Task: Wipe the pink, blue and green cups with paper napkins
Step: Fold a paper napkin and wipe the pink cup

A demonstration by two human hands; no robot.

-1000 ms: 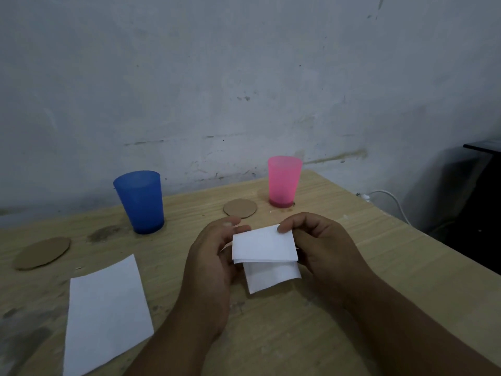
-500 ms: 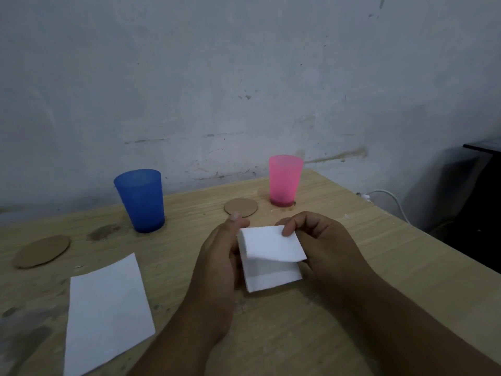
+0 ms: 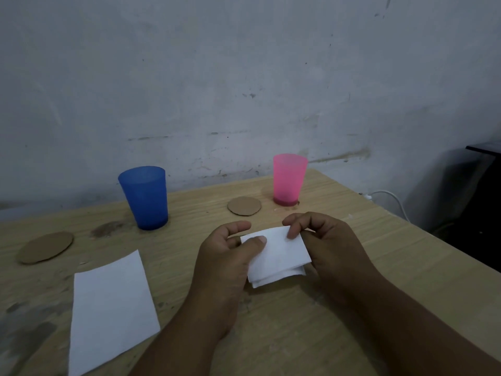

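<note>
Both of your hands meet over the middle of a wooden table (image 3: pixel 339 308), sharing one folded white paper napkin (image 3: pixel 279 257). Your left hand (image 3: pixel 225 256) curls round the napkin's left edge, thumb pressed on top and fingers tucked beneath. Your right hand (image 3: pixel 330 240) pinches the napkin's far right corner between the thumb and bent fingertips. The napkin's layers are slightly offset, a lower layer peeking out along its near edge.

Beyond your hands, near the wall, a pink cup (image 3: pixel 289 179) stands upright to the right, and a blue cup (image 3: pixel 145 196) stands upright to the left, well apart from each other. A round cardboard coaster (image 3: pixel 244 206) lies between them, just beside the pink cup. A second cardboard coaster (image 3: pixel 45 246) lies far to the left. A flat white napkin (image 3: pixel 111 310) rests on the table to the left of your left forearm. No green cup is in view.
</note>
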